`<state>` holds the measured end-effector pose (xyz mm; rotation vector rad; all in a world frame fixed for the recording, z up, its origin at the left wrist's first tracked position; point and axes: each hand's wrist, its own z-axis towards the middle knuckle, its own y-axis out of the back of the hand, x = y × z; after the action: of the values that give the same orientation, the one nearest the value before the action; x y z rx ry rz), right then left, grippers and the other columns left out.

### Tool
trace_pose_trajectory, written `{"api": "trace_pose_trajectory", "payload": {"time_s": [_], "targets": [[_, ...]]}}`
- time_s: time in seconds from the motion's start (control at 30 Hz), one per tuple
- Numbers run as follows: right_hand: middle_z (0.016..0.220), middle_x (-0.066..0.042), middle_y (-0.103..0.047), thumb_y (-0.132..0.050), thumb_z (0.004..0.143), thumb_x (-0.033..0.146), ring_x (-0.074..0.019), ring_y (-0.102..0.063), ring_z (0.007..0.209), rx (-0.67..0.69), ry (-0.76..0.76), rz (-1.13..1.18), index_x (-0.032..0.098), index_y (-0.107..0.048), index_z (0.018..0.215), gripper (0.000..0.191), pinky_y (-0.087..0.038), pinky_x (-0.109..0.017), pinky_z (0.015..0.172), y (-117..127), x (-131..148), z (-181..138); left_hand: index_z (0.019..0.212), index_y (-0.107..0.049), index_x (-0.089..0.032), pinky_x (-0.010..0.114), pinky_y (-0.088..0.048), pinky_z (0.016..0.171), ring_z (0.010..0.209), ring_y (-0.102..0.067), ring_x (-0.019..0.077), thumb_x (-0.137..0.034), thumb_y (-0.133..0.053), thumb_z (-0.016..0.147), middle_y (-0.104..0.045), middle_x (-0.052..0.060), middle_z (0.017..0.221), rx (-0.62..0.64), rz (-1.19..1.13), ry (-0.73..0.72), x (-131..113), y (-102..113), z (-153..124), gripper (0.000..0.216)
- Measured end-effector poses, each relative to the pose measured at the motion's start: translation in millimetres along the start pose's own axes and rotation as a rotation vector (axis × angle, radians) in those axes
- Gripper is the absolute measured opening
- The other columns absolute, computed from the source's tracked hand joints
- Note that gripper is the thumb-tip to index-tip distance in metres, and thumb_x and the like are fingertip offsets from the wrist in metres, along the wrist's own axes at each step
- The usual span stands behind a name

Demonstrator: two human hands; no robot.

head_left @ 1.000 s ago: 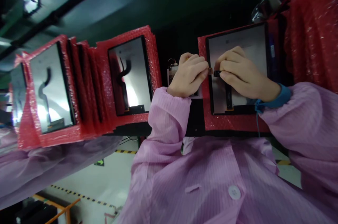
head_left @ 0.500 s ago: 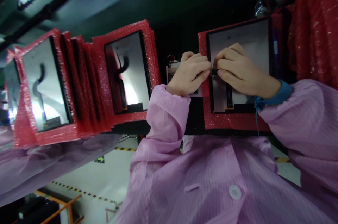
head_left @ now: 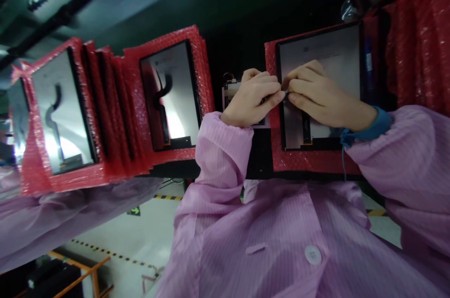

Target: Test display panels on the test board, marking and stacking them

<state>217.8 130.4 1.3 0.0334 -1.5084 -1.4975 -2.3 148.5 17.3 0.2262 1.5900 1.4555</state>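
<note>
A display panel (head_left: 330,54) lies back-up on red bubble wrap (head_left: 309,164) in front of me, right of centre. A black flex cable (head_left: 306,129) runs up its back. My right hand (head_left: 316,96), with a blue strap at the wrist, pinches the cable's upper end over the panel's left edge. My left hand (head_left: 255,96) is closed and its fingertips meet the right hand's at the same spot. The cable's tip is hidden between the fingers. A small circuit board (head_left: 230,88) sits just behind my left hand.
To the left, more panels (head_left: 172,94) (head_left: 58,110) rest on a fanned stack of red bubble wrap sheets (head_left: 112,115). More red wrap (head_left: 418,35) piles up at the right. Another person's pink sleeve (head_left: 70,216) lies at the lower left. Floor shows below the bench edge.
My two hands have drawn together. The cable's orange tip, visible between them a second ago, is now covered by the fingertips. The view has shifted slightly.
</note>
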Motion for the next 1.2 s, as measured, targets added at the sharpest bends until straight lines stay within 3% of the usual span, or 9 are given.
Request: {"api": "trace_pose_trajectory", "payload": {"time_s": [0.4,0.9,1.2], "targets": [[0.118,-0.011,-0.062,-0.033,0.102,0.043,-0.0303,-0.051,0.118,0.025,-0.037,0.053,0.022,-0.066,0.1,0.039,-0.04,-0.056,0.106,4,2,0,0.083,-0.066,-0.025,0.046,-0.038,0.105,0.094,-0.064,0.0226,-0.052,-0.037,0.105,-0.064,0.002,0.085,-0.012,0.034,0.035,0,4,0,0.046],[0.122,-0.01,-0.063,-0.033,0.102,0.043,-0.0298,-0.051,0.119,0.03,-0.065,0.08,0.023,-0.066,0.101,0.039,-0.04,-0.057,0.109,4,3,1,0.082,-0.062,-0.024,0.052,-0.038,0.105,0.087,-0.06,0.0209,-0.04,-0.036,0.107,-0.065,0.002,0.084,-0.046,-0.016,-0.05,2,2,0,0.04],[0.119,-0.011,-0.064,-0.032,0.103,0.043,-0.0289,-0.051,0.117,-0.002,-0.044,0.06,0.021,-0.063,0.098,0.038,-0.041,-0.055,0.106,1,4,0,0.074,-0.059,-0.025,0.057,-0.036,0.109,0.083,-0.061,0.0194,-0.037,-0.052,0.098,-0.067,-0.001,0.079,-0.099,-0.006,0.004,3,-6,1,0.028]]}}
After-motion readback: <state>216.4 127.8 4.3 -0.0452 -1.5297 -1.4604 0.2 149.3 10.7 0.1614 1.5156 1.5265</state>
